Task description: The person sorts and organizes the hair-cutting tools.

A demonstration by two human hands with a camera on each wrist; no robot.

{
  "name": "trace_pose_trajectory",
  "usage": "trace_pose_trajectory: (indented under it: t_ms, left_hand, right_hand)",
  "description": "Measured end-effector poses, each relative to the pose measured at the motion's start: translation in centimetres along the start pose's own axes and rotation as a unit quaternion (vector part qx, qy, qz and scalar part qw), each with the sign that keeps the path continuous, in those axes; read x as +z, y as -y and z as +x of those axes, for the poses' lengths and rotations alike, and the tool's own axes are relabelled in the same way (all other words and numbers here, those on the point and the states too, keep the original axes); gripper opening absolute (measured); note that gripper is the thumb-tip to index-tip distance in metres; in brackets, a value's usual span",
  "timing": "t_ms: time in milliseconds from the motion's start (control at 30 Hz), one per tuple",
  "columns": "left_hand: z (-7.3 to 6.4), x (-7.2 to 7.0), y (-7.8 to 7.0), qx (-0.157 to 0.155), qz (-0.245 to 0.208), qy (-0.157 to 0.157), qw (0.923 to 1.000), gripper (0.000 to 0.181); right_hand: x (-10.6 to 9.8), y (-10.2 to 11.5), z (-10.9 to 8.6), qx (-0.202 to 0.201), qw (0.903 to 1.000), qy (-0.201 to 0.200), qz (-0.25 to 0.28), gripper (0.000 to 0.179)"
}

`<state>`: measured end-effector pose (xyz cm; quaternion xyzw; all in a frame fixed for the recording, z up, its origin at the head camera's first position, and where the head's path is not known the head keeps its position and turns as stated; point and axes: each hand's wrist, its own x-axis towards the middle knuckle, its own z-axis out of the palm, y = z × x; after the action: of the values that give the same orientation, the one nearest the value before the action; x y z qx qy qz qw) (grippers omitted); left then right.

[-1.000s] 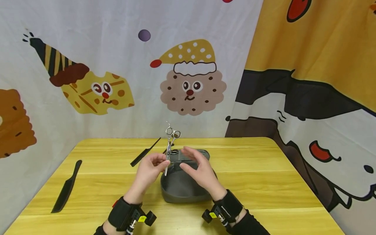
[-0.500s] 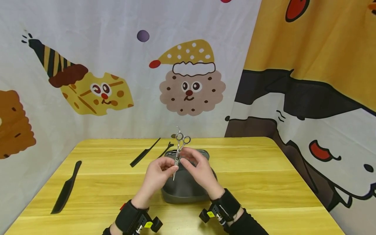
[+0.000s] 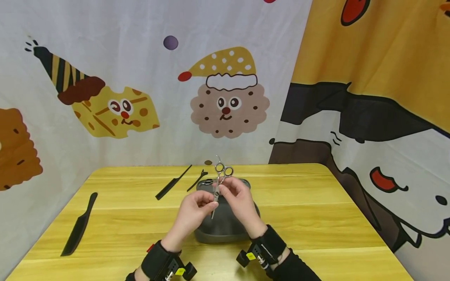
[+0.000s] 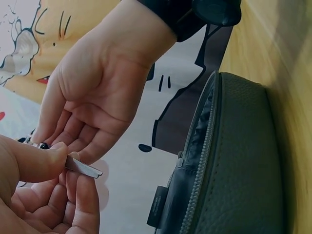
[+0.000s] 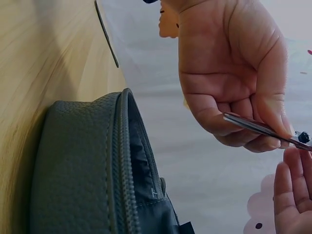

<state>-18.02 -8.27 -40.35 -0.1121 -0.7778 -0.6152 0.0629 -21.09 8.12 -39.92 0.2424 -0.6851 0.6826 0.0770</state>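
Note:
Silver hairdressing scissors stand nearly upright in the head view, finger loops up and blade tips down. My left hand pinches the blades between thumb and fingers; in the left wrist view, the blade end sticks out past the thumb. Near the pivot, my right hand holds the scissors with its thumb in front and fingers behind. Below both hands is a dark grey zip bag, unzipped. The right wrist view shows its leathery side and part of its dark lining.
A silver metal tool lies at the bag's back left. To its left on the wooden table are a black hair clip, a black tail comb and, farther left, a wide black comb. A printed curtain hangs behind.
My left hand has brought the scissors rightward and slightly down. The right hand, apart from them a second ago, now has its thumb and fingers on them. The hair clip has come into clearer view.

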Motion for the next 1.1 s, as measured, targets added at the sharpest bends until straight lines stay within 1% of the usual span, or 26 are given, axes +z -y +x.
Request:
trace_pose_trajectory:
  t_ms: [167, 433, 567, 667, 833, 900, 967, 1100]
  left_hand:
    - [-0.1, 0.2, 0.1, -0.008, -0.007, 0.003, 0.9999, 0.005]
    - [-0.1, 0.5, 0.1, -0.026, -0.012, -0.007, 0.9996, 0.005]
    - [0.0, 0.7, 0.1, -0.031, -0.024, -0.005, 0.9992, 0.005]
    - [0.0, 0.8, 0.2, -0.025, -0.022, 0.001, 0.9994, 0.006]
    - [0.1, 0.8, 0.3, -0.011, -0.015, 0.019, 0.9997, 0.007]
    - [0.1, 0.6, 0.2, -0.005, -0.015, 0.027, 0.9995, 0.011]
    - [0.0, 0.4, 0.2, -0.001, -0.013, 0.037, 0.9992, 0.019]
    - [-0.1, -0.4, -0.1, -0.006, -0.007, 0.062, 0.9980, 0.037]
  right_hand:
    - [0.0, 0.0, 0.0, 0.006, 1.0000, -0.002, 0.003, 0.026]
    - [0.1, 0.1, -0.1, -0.006, 0.9999, 0.004, 0.014, 0.019]
    - [0.2, 0.2, 0.0, -0.007, 0.9998, 0.007, 0.020, 0.017]
    - [0.2, 0.3, 0.0, -0.010, 0.9997, 0.012, 0.017, 0.016]
    - [0.0, 0.2, -0.2, -0.023, 0.9995, 0.021, -0.007, 0.015]
    - [-0.1, 0.1, -0.2, -0.025, 0.9993, 0.023, -0.016, 0.014]
    - [-0.4, 0.1, -0.3, -0.026, 0.9991, 0.025, -0.021, 0.013]
    - [-0.8, 0.1, -0.2, -0.039, 0.9984, 0.030, -0.028, 0.014]
